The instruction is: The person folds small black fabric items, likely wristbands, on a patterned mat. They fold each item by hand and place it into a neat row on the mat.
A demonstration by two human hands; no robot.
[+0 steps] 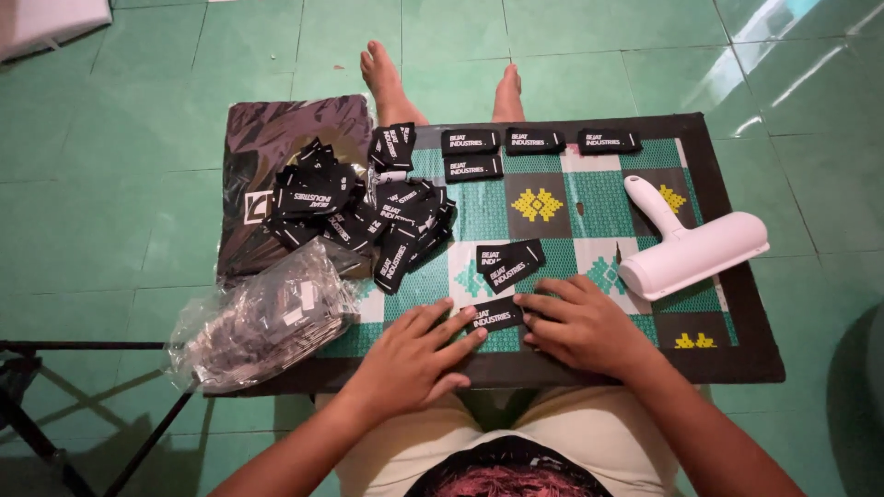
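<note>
Both hands pressed one black label [494, 316] flat on the surface [589, 368]; left hand [412, 361] and right hand [583, 324] had fingers spread, touching its ends. Pinching one edge seemed next.

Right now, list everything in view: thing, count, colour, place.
Patterned board: one, green, white and black checks with yellow motifs, on the floor across the person's legs.
Label under the hands: one, black with white print, near edge of the board.
Label pile: too many to count, black, left part of the board.
Laid-out labels: four, black, far edge of the board.
Loose labels: two, black, overlapping, board centre.
Lint roller: one, white, right side of the board.
Plastic bag: one, clear, crumpled, left near corner.
Dark packet: one, black, under the pile at left.
Floor: green tiles.
Feet: two, bare, beyond the board.
Left hand: fingers on the label.
Right hand: fingers on the label.
</note>
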